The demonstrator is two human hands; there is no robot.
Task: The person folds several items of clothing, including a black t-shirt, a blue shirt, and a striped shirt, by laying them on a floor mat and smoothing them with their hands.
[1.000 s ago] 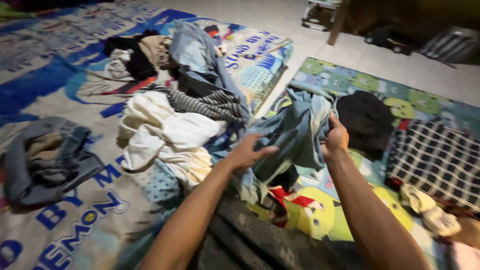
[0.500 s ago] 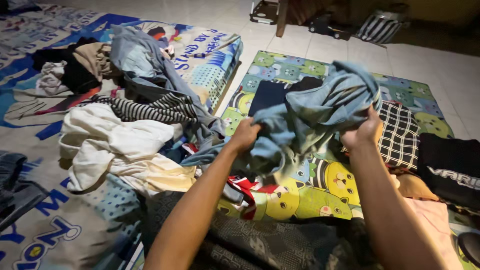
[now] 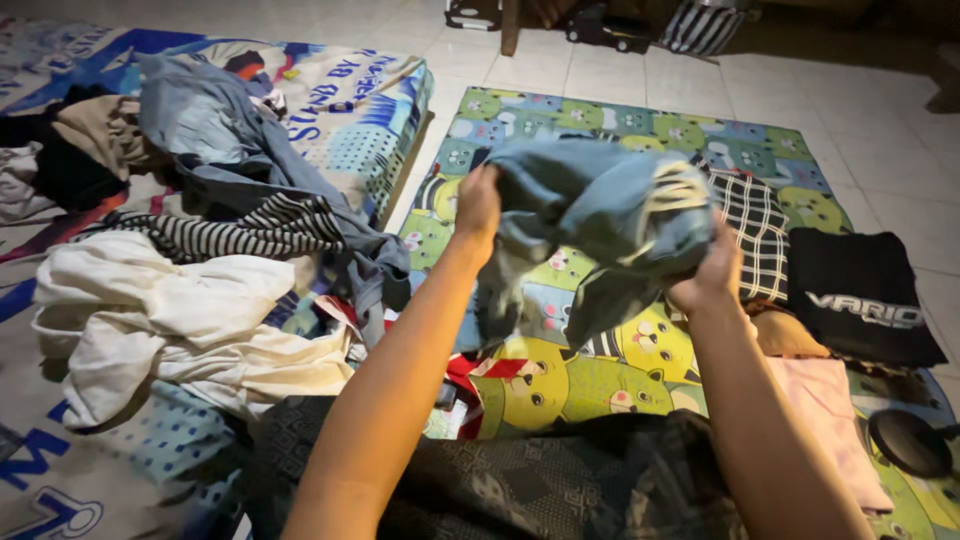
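Two hands at work on one garment, much cloth around. Nearest, across the lap: a dark patterned cloth (image 3: 520, 480). To its right, at the edge of view: a dark round object (image 3: 905, 440), too dim to identify.

Just beyond, spread on the floor: a green cartoon-print mat (image 3: 560, 385). On its right side, lying flat and squared: a pink cloth (image 3: 825, 400), then a black shirt (image 3: 860, 295) with pale lettering, then a checked cloth (image 3: 755, 235). Judged from how flat these three lie: already folded and laid aside.

Held up in the air above the middle of the mat, clear of it: a faded blue pair of jeans (image 3: 600, 215) with frayed rips, bunched and not yet flat. Left hand (image 3: 478, 200) closed in a fist on the upper left edge; right hand (image 3: 710, 275) curled around the lower right end, fingers wrapped into the denim. Judged as mid-handling, neither straightened nor laid down.

Left of the arms, loose and crumpled: a white cloth (image 3: 170, 310), a striped garment (image 3: 230, 235) behind it, a blue-grey garment (image 3: 215, 130) draped higher, a tan garment (image 3: 95, 130) at the far left. All heaped on a mattress with a printed sheet (image 3: 370, 120). Judged as the larger share, unsorted, with only a few pieces done.

Farthest: pale floor tiles (image 3: 880, 130) and dim clutter along the top edge, too dark to tell.
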